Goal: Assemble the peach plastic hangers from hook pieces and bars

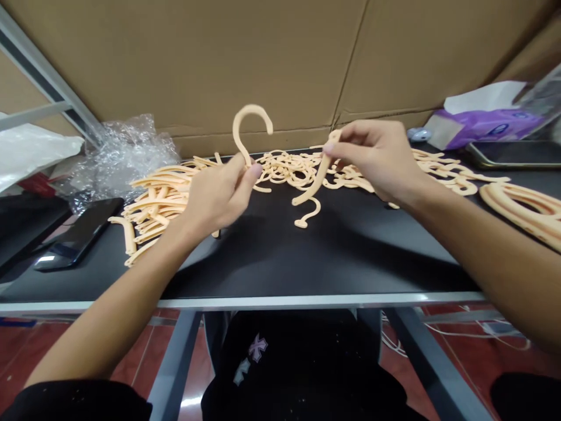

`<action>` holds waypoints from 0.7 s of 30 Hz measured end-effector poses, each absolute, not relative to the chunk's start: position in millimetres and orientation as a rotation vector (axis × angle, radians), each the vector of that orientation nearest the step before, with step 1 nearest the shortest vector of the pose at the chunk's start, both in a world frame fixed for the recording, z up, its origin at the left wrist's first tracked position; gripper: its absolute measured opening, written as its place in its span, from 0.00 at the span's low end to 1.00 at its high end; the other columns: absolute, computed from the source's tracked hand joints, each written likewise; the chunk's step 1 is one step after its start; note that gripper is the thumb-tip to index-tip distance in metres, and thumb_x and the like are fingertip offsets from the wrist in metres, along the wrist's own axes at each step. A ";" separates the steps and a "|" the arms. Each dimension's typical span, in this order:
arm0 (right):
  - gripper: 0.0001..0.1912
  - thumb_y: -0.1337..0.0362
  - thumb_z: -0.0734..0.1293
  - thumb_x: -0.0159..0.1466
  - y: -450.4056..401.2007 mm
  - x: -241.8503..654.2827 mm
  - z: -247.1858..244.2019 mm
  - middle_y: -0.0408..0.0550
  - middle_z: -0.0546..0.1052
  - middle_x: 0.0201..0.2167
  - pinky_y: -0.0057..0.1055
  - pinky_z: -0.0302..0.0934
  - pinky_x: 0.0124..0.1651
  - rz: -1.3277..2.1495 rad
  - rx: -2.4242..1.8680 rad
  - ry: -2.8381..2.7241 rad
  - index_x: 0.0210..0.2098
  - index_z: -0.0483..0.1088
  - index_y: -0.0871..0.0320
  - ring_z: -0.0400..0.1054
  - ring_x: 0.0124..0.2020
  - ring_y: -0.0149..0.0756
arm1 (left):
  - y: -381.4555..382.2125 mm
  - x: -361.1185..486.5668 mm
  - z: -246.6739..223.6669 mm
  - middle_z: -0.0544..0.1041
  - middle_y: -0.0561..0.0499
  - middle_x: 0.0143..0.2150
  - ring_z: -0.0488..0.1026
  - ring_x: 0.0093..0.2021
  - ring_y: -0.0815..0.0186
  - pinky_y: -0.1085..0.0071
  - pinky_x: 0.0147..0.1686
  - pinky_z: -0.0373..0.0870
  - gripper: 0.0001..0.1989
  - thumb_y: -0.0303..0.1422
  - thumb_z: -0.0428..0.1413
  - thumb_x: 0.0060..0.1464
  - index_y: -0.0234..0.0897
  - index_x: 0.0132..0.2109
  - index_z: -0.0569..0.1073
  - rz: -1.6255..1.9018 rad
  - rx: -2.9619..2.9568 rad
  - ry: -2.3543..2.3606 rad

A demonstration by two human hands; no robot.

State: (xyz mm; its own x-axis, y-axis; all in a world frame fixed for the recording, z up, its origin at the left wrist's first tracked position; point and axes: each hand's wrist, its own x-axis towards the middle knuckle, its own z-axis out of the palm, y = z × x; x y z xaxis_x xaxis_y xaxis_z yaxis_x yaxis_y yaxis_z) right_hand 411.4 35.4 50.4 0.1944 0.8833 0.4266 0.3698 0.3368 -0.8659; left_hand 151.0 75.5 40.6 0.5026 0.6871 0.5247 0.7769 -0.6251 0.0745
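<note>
My left hand [221, 193] pinches a peach plastic hanger hook [238, 131] by its stem, the curve standing up above the fingers. A small peach tip shows below that hand; whether it belongs to the held hook I cannot tell. Between the thumb and fingers of my right hand [377, 155] is a curved peach hanger arm [316, 181], slanting down to the left. The two held pieces are apart. Just under the arm's lower end, a loose hook [314, 210] lies on the black tabletop [272, 257].
Hanger arms [160, 190] are heaped at left, hooks [284, 166] at the back. Larger curved peach pieces [521, 207] lie at right. A phone [81, 237], bubble wrap [127, 158], a purple tissue pack [486, 126] and another phone [517, 153] edge the table. Cardboard [280, 64] stands behind.
</note>
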 end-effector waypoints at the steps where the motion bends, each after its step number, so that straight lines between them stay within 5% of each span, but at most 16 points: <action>1: 0.06 0.69 0.73 0.59 34.2 418.7 52.1 0.49 0.80 0.28 0.36 0.66 0.36 0.580 -1.210 -1.341 0.28 0.73 0.57 0.73 0.30 0.37 | 73.5 153.3 36.7 0.80 0.49 0.32 0.76 0.33 0.60 0.67 0.33 0.63 0.22 0.45 0.43 0.71 0.38 0.48 0.76 -0.737 -2.615 -1.221; 9: 0.07 0.70 0.73 0.61 28.5 438.3 64.1 0.47 0.76 0.21 0.36 0.69 0.29 0.737 -1.264 -1.545 0.27 0.73 0.57 0.71 0.22 0.36 | 47.0 171.4 23.1 0.84 0.48 0.41 0.79 0.37 0.61 0.68 0.33 0.64 0.22 0.45 0.42 0.71 0.38 0.41 0.76 -0.568 -2.936 -0.877; 15: 0.10 0.66 0.76 0.62 30.3 422.8 55.1 0.43 0.77 0.24 0.33 0.74 0.30 0.800 -1.170 -1.491 0.31 0.70 0.56 0.76 0.25 0.35 | 52.7 168.7 23.4 0.84 0.48 0.39 0.79 0.35 0.61 0.67 0.31 0.61 0.21 0.44 0.44 0.71 0.38 0.38 0.75 -0.648 -2.786 -0.950; 21: 0.10 0.75 0.69 0.64 27.0 422.9 58.5 0.41 0.74 0.19 0.31 0.67 0.25 0.649 -1.181 -1.530 0.28 0.70 0.56 0.69 0.19 0.33 | 56.3 167.7 21.1 0.82 0.48 0.37 0.78 0.36 0.59 0.66 0.33 0.61 0.21 0.45 0.46 0.71 0.38 0.35 0.72 -0.513 -2.817 -1.044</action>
State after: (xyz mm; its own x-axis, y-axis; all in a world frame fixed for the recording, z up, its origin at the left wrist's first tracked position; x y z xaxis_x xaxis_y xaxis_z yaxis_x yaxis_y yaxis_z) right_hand 422.9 27.0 58.5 0.0357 0.9149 0.4021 0.3472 0.3659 -0.8635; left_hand 167.7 56.3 21.1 0.7093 0.6161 0.3426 0.6475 -0.7615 0.0287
